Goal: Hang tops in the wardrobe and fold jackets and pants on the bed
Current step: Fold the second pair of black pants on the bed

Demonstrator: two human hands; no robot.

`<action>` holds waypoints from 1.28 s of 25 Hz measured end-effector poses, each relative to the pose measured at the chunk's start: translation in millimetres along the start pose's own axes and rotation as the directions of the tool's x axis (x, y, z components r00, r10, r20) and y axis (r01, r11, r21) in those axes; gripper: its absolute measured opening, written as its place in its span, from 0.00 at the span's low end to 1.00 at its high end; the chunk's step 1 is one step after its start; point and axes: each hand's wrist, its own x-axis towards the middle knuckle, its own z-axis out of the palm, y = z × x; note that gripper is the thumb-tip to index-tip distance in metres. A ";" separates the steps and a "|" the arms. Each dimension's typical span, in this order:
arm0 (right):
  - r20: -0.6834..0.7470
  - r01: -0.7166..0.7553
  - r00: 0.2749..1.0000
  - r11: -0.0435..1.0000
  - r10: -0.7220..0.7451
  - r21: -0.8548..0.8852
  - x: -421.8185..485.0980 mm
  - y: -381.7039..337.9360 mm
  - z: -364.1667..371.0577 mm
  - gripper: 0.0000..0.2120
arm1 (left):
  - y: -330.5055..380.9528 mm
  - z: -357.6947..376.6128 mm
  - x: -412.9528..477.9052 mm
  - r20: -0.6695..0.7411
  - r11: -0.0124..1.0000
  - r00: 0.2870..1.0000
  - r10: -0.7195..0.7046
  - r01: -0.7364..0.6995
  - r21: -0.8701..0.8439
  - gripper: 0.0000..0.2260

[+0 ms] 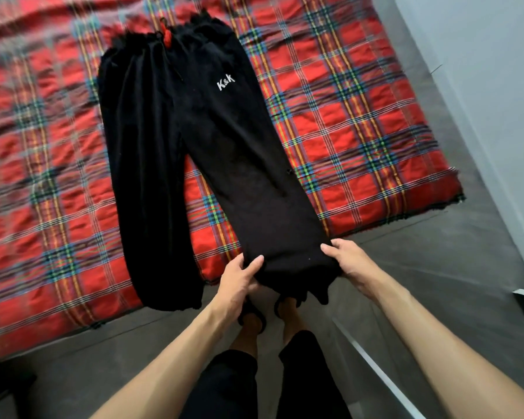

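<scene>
Black pants [194,140] with a white "K&K" print and a red drawstring lie spread flat on the bed [360,122], which has a red plaid cover. The waistband points away from me and the two legs point toward me. My left hand [239,276] pinches the left side of the right leg's cuff. My right hand [348,261] grips the right side of the same cuff. That cuff is lifted just past the bed's near edge. The other leg lies flat, its cuff at the bed edge.
A grey floor [436,267] runs along the bed's near and right sides. A pale wall [481,71] stands at the right. My legs and feet [270,322] are below the cuff. A dark object [0,385] sits at the bottom left corner.
</scene>
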 end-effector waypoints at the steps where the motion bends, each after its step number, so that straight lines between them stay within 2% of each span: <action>1: -0.029 -0.014 0.999 0.999 0.015 0.045 -8.9 -9.4 2.8 0.10 | 4.7 4.7 -6.8 -0.024 1.000 1.000 0.010 -0.010 0.016 0.12; 4: -0.059 -0.011 0.998 0.995 0.017 0.095 -33.8 -31.8 11.7 0.08 | 17.5 19.5 -29.5 -0.014 0.998 1.000 0.021 -0.020 0.056 0.15; 8: -0.009 -0.051 0.999 0.998 0.051 -0.024 -64.5 -43.2 7.7 0.10 | 34.6 26.5 -53.2 -0.040 0.999 0.998 0.043 -0.042 0.015 0.22; 10: -0.031 -0.043 0.999 0.996 0.041 -0.074 -74.3 -43.2 3.1 0.14 | 38.0 24.3 -63.0 -0.057 0.996 0.995 0.085 -0.087 -0.021 0.24; 12: -0.050 0.017 0.998 0.992 -0.024 -0.126 -82.3 -46.6 1.1 0.24 | 38.5 22.2 -70.7 -0.046 0.993 0.992 0.117 -0.117 0.004 0.23; 14: -0.037 0.102 0.993 0.979 -0.110 -0.178 -88.1 -53.3 2.2 0.24 | 42.9 22.1 -77.5 -0.010 0.984 0.990 0.142 -0.140 0.106 0.19; 16: 0.005 0.150 0.989 0.981 -0.151 -0.121 -97.2 -70.0 2.6 0.18 | 54.5 16.3 -85.2 0.073 0.970 0.991 0.116 -0.128 0.205 0.19; 18: 0.055 0.154 0.986 0.987 -0.156 0.046 -112.1 -98.7 3.0 0.16 | 74.5 4.5 -95.8 0.192 0.945 0.967 0.169 -0.214 0.247 0.20; 20: 0.125 0.158 0.975 0.966 -0.186 0.204 -118.0 -124.4 0.4 0.18 | 96.5 -7.4 -103.7 0.260 0.822 0.913 0.315 -0.400 0.405 0.20; 21: 0.161 0.182 0.962 0.956 -0.222 0.228 -122.5 -141.9 2.8 0.19 | 109.6 -14.0 -105.3 0.248 0.700 0.873 0.420 -0.485 0.524 0.19; 23: 0.179 0.312 0.926 0.940 -0.333 0.136 -125.9 -168.2 12.3 0.18 | 133.9 -23.2 -100.1 0.189 0.395 0.732 0.655 -0.545 0.740 0.12; 24: 0.146 0.417 0.898 0.909 -0.415 0.022 -125.0 -179.5 17.8 0.14 | 147.7 -26.4 -97.2 0.157 0.298 0.661 0.734 -0.521 0.800 0.09; 25: 0.086 0.527 0.850 0.842 -0.520 -0.115 -122.9 -189.4 22.5 0.09 | 160.3 -29.5 -93.7 0.133 0.270 0.614 0.778 -0.517 0.812 0.07; 26: 0.015 0.606 0.779 0.746 -0.627 -0.275 -119.1 -199.1 25.6 0.05 | 170.7 -33.1 -88.7 0.126 0.279 0.584 0.802 -0.552 0.786 0.07; 27: -0.052 0.647 0.689 0.646 -0.723 -0.404 -113.0 -214.0 29.1 0.03 | 183.0 -36.0 -80.8 0.116 0.344 0.581 0.806 -0.618 0.707 0.08; 28: -0.091 0.675 0.616 0.584 -0.782 -0.450 -110.3 -227.2 30.8 0.05 | 193.8 -36.0 -76.9 0.103 0.450 0.619 0.778 -0.666 0.595 0.08; 29: -0.074 0.718 0.581 0.554 -0.810 -0.421 -105.7 -243.5 34.4 0.08 | 207.9 -35.7 -71.4 0.084 0.559 0.674 0.734 -0.669 0.489 0.10; 30: -0.026 0.748 0.598 0.569 -0.801 -0.342 -94.1 -263.2 40.9 0.10 | 223.1 -38.2 -55.9 0.041 0.640 0.717 0.696 -0.645 0.418 0.11; 32: 0.080 0.710 0.691 0.653 -0.719 -0.263 -42.2 -294.1 56.6 0.14 | 248.5 -49.3 -8.3 -0.073 0.741 0.777 0.625 -0.561 0.369 0.16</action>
